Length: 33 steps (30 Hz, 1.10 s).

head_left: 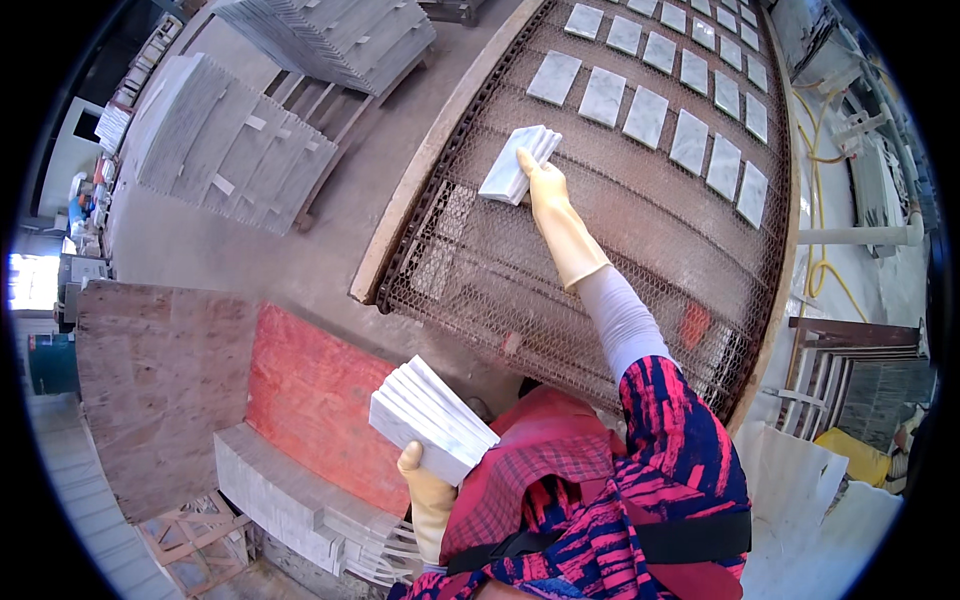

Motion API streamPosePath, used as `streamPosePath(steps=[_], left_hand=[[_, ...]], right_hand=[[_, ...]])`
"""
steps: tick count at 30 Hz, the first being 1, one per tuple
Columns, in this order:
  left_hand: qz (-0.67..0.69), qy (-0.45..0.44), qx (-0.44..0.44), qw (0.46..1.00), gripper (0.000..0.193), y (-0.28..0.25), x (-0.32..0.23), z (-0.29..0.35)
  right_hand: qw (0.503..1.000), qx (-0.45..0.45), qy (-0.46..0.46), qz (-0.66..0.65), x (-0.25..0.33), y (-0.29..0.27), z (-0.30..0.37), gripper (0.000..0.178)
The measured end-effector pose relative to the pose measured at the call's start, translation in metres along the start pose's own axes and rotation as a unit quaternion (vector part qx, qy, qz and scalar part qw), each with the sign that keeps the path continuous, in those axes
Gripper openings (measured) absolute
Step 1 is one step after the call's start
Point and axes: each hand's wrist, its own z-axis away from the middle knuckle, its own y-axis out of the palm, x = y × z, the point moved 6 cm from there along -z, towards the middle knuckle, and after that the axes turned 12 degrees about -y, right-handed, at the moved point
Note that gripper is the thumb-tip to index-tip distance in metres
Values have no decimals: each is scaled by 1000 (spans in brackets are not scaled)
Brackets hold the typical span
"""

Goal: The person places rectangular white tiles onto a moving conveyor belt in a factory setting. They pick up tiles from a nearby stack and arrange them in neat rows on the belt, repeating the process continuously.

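white tiles could slide and chip if either grip slackens: the left hand grasps one thick stack near the apron, the right hand one thinner stack over the mesh belt. six tiles form the belt's nearest row; neither stack's count is clear.

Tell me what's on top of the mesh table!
Rows of pale tiles lie flat on the mesh table, and the right hand holds a small stack over it. Its surface under the tiles is covered and can't be seen.
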Motion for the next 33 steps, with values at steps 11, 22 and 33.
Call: streamPosePath(steps=[11,22,33], left_hand=[[-26,0,17,1000,95,-13,13,-19],[-54,-52,27,997,101,-6,18,-19],[-27,-48,92,994,97,-12,17,-26]], right_hand=[[999,-8,-11,39,49,-69,30,49],[990,-31,10,139,32,-126,24,60],[989,-41,22,143,22,-206,25,51]])
